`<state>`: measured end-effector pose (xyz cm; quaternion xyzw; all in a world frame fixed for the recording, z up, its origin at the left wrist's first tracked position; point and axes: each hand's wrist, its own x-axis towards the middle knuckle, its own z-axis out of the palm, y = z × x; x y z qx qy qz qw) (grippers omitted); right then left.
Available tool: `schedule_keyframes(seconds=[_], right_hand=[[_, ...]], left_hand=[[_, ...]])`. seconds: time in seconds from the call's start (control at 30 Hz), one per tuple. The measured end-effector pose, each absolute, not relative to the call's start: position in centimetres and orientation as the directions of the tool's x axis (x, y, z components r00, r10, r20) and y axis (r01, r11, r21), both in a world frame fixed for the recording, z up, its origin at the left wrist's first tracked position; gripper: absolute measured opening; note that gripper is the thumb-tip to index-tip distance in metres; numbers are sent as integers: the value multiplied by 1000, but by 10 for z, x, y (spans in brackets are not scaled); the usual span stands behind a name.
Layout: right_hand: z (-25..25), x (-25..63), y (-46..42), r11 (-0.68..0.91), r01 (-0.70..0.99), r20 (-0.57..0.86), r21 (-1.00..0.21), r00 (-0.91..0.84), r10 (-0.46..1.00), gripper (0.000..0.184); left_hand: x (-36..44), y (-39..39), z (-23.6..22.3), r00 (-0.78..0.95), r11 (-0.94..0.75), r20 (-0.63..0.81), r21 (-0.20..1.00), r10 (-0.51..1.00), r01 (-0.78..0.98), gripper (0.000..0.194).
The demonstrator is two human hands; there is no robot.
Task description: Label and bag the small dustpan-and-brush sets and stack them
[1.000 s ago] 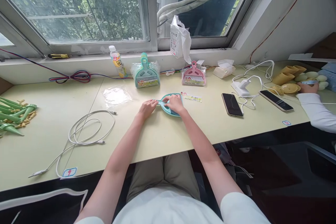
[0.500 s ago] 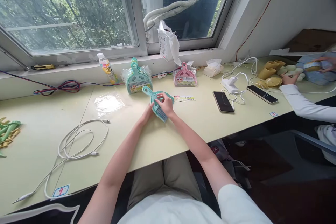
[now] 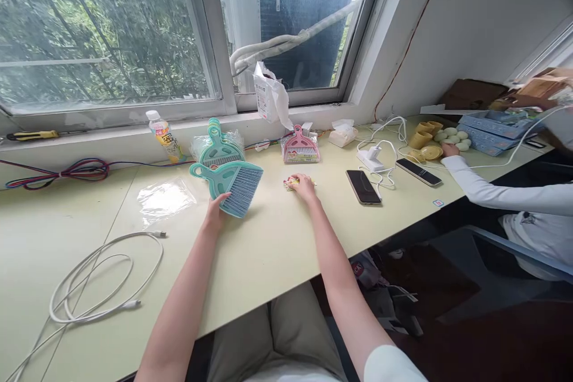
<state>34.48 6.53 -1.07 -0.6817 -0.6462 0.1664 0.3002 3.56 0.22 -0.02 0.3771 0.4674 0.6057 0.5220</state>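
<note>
My left hand (image 3: 218, 208) grips a teal mini dustpan-and-brush set (image 3: 230, 184) by its lower edge and holds it tilted up off the pale table (image 3: 268, 250), bristles facing me. My right hand (image 3: 304, 185) lies on a small printed paper label (image 3: 292, 182) on the table, fingers curled over it. An empty clear plastic bag (image 3: 163, 198) lies flat to the left of the set.
Bagged teal sets (image 3: 218, 144) and a bagged pink set (image 3: 301, 147) stand by the window sill with a drink bottle (image 3: 162, 134). A white cable (image 3: 96, 277) coils at left. Two phones (image 3: 363, 186) and a charger (image 3: 370, 158) lie right. Another person's sleeve (image 3: 492, 194) reaches toward yellow cups.
My left hand took over the teal set and lifted it up to the left. My right hand let go of it and moved right onto the paper label. The view swung right.
</note>
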Motion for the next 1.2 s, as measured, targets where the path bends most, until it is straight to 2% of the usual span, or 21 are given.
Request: schedule_keyframes(seconds=[0.13,0.23,0.3,0.33,0.4,0.47,0.53,0.6,0.67,0.73,0.87,1.0,1.1,1.2], right_hand=[[-4,330,66,123,649,211,-750,60,976,26],[10,317,62,283,332,313,-900,38,949,33],[21,305,54,393,172,399,-903,4,917,43],[24,297,48,436,165,439,-885,-21,898,45],[26,276,36,507,294,492,-810,-129,861,46],[21,253,23,564,498,475,-659,-306,825,48],[11,233,13,603,644,370,-471,-476,798,57],[1,222,9,609,710,255,-353,-553,793,69],[-6,220,9,592,739,209,-323,-554,806,75],[-9,224,12,586,737,224,-335,-542,810,76],[-8,232,13,649,673,249,-355,-601,759,74],[-8,227,11,635,631,288,-446,-571,769,72],[-8,224,15,490,604,356,-629,-336,872,73],[-8,226,21,335,370,310,-866,-129,942,73]], left_hand=[[36,3,4,-211,0,-61,961,975,-277,50],[38,4,6,-206,47,-108,958,973,-284,47],[41,3,7,-161,64,-110,961,981,-271,47],[43,3,8,-138,65,-104,963,985,-263,47],[46,1,8,-91,45,-71,963,993,-266,46],[47,-1,8,-39,-3,-9,953,999,-302,49],[46,-2,8,-22,-18,12,944,1000,-331,54],[45,-3,8,-20,-29,24,949,1000,-315,60],[45,-4,9,12,-56,62,958,998,-281,68],[47,-5,9,65,-81,102,960,993,-269,73],[51,-5,6,68,-71,94,955,993,-289,70],[49,-2,-1,24,-73,87,933,996,-353,67],[46,-1,-3,21,-58,71,928,997,-368,66],[46,0,-2,18,-32,41,926,999,-376,66]])
